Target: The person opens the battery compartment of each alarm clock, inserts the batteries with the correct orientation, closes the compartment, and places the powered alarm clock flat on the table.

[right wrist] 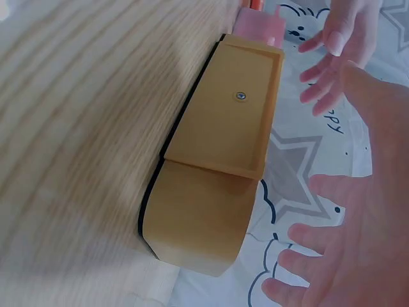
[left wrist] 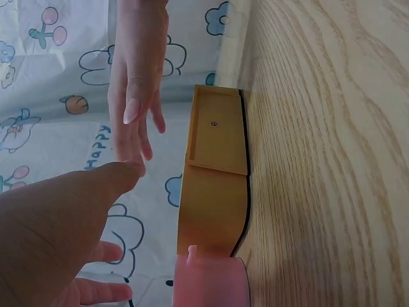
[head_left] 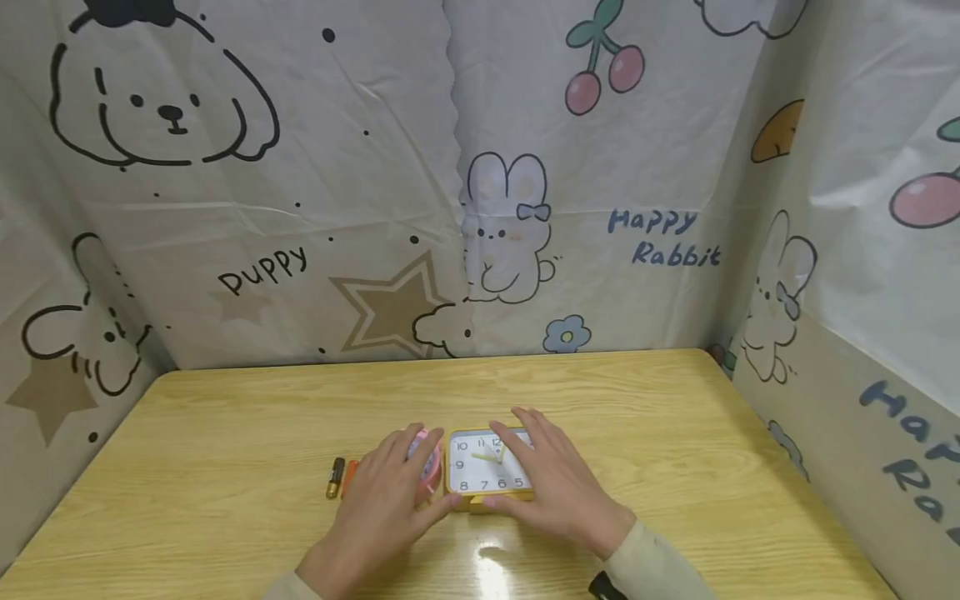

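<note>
A yellow alarm clock (head_left: 463,475) lies on its back on the wooden table, its white numbered dial facing up. Above its right part is my right hand (head_left: 558,483), fingers extended and holding nothing. Beside the clock's left edge lies a smaller round pink clock (head_left: 431,471), partly covered by my left hand (head_left: 386,496). That hand's fingers are also spread, with nothing in them. In the right wrist view, a gap shows between my fingers and the yellow clock's side (right wrist: 211,204), which bears a screw. The left wrist view shows the pink clock (left wrist: 211,281) against the yellow one.
A black and gold battery (head_left: 335,478) lies left of the left hand, and next to it is an orange object (head_left: 349,477), mostly hidden. Printed cloth (head_left: 375,192) hangs behind the wooden table (head_left: 225,433) and along its sides.
</note>
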